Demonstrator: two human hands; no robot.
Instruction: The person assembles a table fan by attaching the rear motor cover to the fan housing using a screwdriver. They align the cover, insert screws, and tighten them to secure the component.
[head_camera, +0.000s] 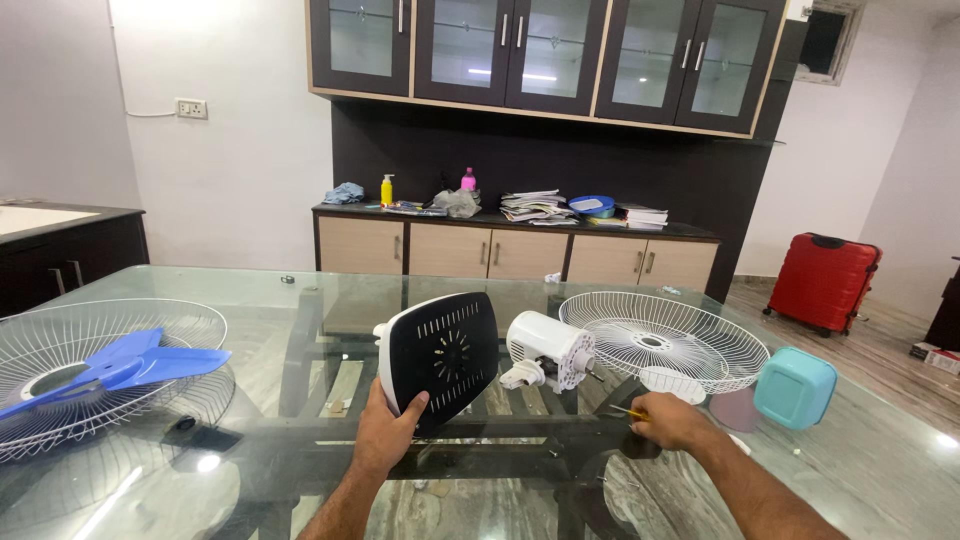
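Near the front edge of the glass desk (250, 300), the left hand (385, 432) grips the upright black-and-white fan base panel (440, 358) at its lower edge, while the right hand (672, 420) is closed around a thin yellow-handled tool (628, 409) beside the white fan motor (548, 350).

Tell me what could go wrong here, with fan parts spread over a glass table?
1. The left hand props the black-and-white fan base on its edge; if it slips, it could knock the glass table.
2. The white motor lies loose on its side next to the base and might roll.
3. The right hand pinches a thin yellow tool, whose tip could scratch the glass.
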